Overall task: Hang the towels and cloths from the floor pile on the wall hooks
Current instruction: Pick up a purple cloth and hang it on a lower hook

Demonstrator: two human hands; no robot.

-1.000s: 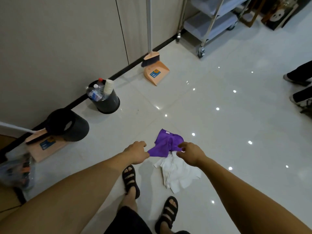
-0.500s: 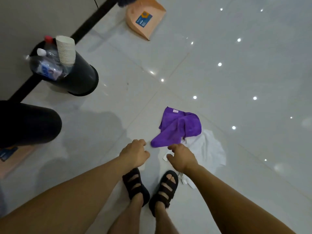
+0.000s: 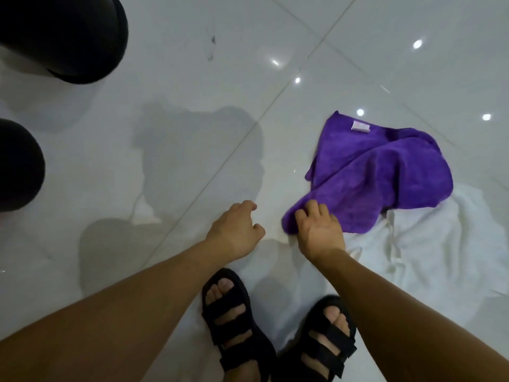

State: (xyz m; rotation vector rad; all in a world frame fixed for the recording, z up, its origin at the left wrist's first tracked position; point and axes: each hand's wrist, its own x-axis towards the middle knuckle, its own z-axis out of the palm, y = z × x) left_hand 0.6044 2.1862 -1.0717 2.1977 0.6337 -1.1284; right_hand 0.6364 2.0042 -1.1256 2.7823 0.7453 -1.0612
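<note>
A crumpled purple cloth [image 3: 385, 175] with a small pink label lies on the glossy white floor, partly on top of a white towel [image 3: 429, 249]. My right hand [image 3: 319, 232] rests on the purple cloth's near corner, fingers curled down onto its edge. My left hand [image 3: 237, 232] hovers just left of that corner, fingers loosely apart and holding nothing. No wall hooks are in view.
Two black round bins stand at the left, one at the top corner [image 3: 68, 37] and one at the left edge [image 3: 16, 166]. My feet in black sandals [image 3: 237, 321] stand just below the hands, close to the white towel.
The view has dropped much closer to the floor pile. My right hand has come down onto the purple cloth's corner; my left hand stays beside it, empty.
</note>
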